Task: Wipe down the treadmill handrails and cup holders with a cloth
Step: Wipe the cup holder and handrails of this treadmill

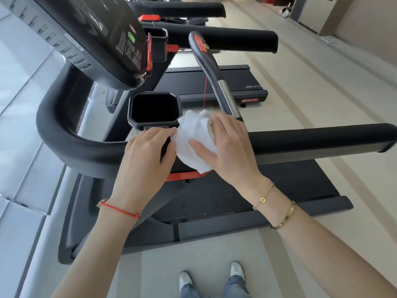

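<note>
White cloth (193, 136) on the handrail (311, 138), just beside the cup holder (153, 124).
The right hand (229, 147) holds it between thumb and fingers. The left hand (146, 155) has bent fingers touching its edge; I can't tell if they hold.

White print stands sideways on the console (120, 46), upper centre, too blurred to read. The next treadmill's deck (236, 82) shows grey letters, maybe "STA"; its red label (250, 100) is unreadable.

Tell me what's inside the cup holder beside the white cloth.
Nothing shows inside the cup holder: its square opening is just black. The depth is in shadow, so the bottom cannot be made out. The cloth sits outside its rim.
</note>
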Demonstrator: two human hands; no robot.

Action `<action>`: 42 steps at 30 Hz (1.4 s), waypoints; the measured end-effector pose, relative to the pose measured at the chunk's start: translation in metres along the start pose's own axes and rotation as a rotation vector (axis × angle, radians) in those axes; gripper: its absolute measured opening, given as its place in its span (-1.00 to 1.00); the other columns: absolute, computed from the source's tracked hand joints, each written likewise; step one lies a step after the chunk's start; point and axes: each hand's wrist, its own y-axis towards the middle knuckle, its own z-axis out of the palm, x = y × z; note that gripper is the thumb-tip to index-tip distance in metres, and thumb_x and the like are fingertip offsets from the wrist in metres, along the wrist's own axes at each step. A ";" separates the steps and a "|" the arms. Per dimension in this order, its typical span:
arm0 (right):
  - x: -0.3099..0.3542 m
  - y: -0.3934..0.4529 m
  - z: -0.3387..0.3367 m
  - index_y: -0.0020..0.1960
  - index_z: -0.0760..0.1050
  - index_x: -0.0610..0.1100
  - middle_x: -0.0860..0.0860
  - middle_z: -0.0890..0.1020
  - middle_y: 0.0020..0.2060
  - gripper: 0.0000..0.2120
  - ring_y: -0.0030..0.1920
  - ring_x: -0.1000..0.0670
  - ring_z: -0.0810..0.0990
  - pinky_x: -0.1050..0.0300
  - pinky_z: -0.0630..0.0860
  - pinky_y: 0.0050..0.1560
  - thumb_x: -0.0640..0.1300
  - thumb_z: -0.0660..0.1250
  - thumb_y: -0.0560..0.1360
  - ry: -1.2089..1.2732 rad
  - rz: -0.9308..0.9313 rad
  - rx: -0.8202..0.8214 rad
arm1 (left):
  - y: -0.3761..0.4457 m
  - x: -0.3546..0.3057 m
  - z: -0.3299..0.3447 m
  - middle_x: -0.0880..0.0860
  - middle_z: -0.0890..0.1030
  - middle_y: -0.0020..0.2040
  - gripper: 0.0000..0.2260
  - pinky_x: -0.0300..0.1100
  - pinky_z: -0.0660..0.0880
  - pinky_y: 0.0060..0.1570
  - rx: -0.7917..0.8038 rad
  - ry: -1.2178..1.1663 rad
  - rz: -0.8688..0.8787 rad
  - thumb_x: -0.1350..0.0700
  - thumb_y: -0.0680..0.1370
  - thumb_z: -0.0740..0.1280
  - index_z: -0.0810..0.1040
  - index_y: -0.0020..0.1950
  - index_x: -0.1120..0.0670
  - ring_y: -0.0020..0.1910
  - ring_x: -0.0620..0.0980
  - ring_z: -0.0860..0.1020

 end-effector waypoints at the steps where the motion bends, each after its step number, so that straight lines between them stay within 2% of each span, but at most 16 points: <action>1: -0.006 -0.001 -0.001 0.01 0.49 -0.21 -0.07 0.56 -0.04 -0.58 0.00 -0.10 0.52 0.07 0.36 0.10 0.18 0.26 0.54 -0.008 0.007 -0.004 | 0.001 -0.004 0.003 0.03 0.63 0.17 -0.72 0.12 0.48 0.19 0.003 0.008 0.003 0.16 0.63 0.26 0.57 0.31 0.13 0.15 0.08 0.56; 5: -0.036 -0.006 -0.008 0.01 0.49 -0.21 -0.06 0.56 -0.06 -0.57 0.00 -0.10 0.52 0.06 0.37 0.08 0.18 0.27 0.52 -0.022 0.050 -0.013 | 0.007 -0.025 0.022 0.05 0.63 0.18 -0.74 0.12 0.42 0.28 0.002 0.034 0.009 0.16 0.62 0.27 0.58 0.29 0.15 0.20 0.10 0.55; 11: -0.097 -0.021 -0.031 0.00 0.49 -0.23 -0.07 0.54 -0.12 -0.54 -0.06 -0.11 0.50 0.00 0.41 0.04 0.20 0.24 0.54 -0.034 0.110 0.010 | 0.021 -0.065 0.062 0.02 0.66 0.11 -0.75 0.09 0.28 0.40 0.004 0.120 -0.004 0.15 0.62 0.26 0.59 0.27 0.11 0.09 0.07 0.59; 18: -0.170 -0.037 -0.054 -0.02 0.47 -0.21 -0.04 0.53 -0.12 -0.55 -0.08 -0.09 0.48 0.05 0.37 0.05 0.21 0.24 0.52 -0.012 0.147 0.010 | 0.038 -0.119 0.112 -0.01 0.68 0.06 -0.78 -0.01 0.33 0.29 -0.015 0.144 -0.004 0.13 0.63 0.25 0.63 0.21 0.08 0.02 0.06 0.61; 36: -0.327 -0.075 -0.114 -0.05 0.48 -0.22 -0.06 0.56 -0.15 -0.54 -0.10 -0.11 0.51 0.01 0.37 0.08 0.21 0.25 0.51 -0.017 0.235 -0.014 | 0.075 -0.227 0.207 0.00 0.70 0.05 -0.77 0.00 0.40 0.17 0.025 0.164 -0.030 0.15 0.65 0.22 0.65 0.16 0.09 0.00 0.08 0.62; 42: -0.372 -0.087 -0.133 -0.06 0.47 -0.23 -0.07 0.54 -0.17 -0.54 -0.11 -0.12 0.49 0.01 0.36 0.10 0.21 0.25 0.51 0.012 0.301 -0.024 | 0.082 -0.241 0.222 -0.01 0.71 -0.05 -0.78 -0.01 0.39 0.14 -0.007 0.187 -0.066 0.13 0.64 0.22 0.66 0.13 0.08 -0.06 0.06 0.62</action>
